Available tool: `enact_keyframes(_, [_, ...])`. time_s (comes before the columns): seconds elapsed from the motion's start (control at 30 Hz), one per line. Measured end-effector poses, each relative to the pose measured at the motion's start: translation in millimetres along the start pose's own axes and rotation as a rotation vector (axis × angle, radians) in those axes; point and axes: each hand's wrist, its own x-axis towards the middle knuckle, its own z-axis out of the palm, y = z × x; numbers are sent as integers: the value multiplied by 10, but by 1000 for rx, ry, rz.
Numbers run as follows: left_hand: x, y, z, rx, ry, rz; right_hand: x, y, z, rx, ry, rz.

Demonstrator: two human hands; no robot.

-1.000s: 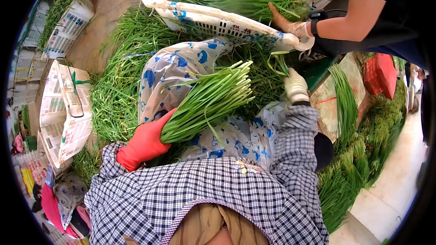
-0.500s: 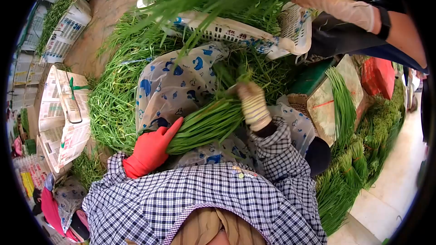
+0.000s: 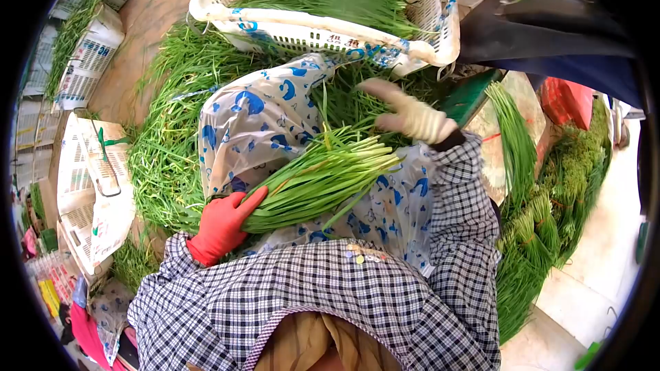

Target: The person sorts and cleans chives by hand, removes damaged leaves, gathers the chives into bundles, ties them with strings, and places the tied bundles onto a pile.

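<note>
My left hand (image 3: pixel 225 225), in a red glove, is wrapped round the leafy end of a bunch of garlic chives (image 3: pixel 320 182). The bunch lies slanted across my lap, its pale stem ends pointing to the upper right. Apart from those ends, my right hand (image 3: pixel 416 115) hovers in a pale knitted glove, fingers spread and slightly blurred, with nothing in it. Under the bunch, a clear plastic sheet with blue prints (image 3: pixel 240 127) covers my legs. Loose green leaves (image 3: pixel 354 99) lie just beyond my knees.
A white plastic basket (image 3: pixel 309 40) holding chives stands ahead. A heap of loose leaves (image 3: pixel 165 165) spreads at left, beside a white crate (image 3: pixel 93 185). Tied bundles (image 3: pixel 533 244) lie at right. Another person's dark apron (image 3: pixel 543 27) shows at the upper right.
My right hand has moved off the chives' stem ends, up and right, and opened. The other person's gloved hand and its chives have left the space above the basket. My left hand keeps its hold.
</note>
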Motion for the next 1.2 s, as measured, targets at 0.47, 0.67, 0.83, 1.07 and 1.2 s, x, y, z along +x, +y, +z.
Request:
enact_keyframes(0.47, [-24,-92,78,-53,62,65,-291,644,-57,22,81,385])
enact_keyframes(0.67, [-27,-37,45,-18,37,57,388,-67,519,-51,-546,335])
enact_keyframes(0.83, [-43,17,21,42,-2,0,385,457,457,-158,49,178])
enact_keyframes(1.07, [-35,-44,39,21,-17,69,202,243,33,-208,-251,551])
enact_keyframes(1.2, [-14,-14,10,51,-8,73,451,-245,760,-187,-417,189])
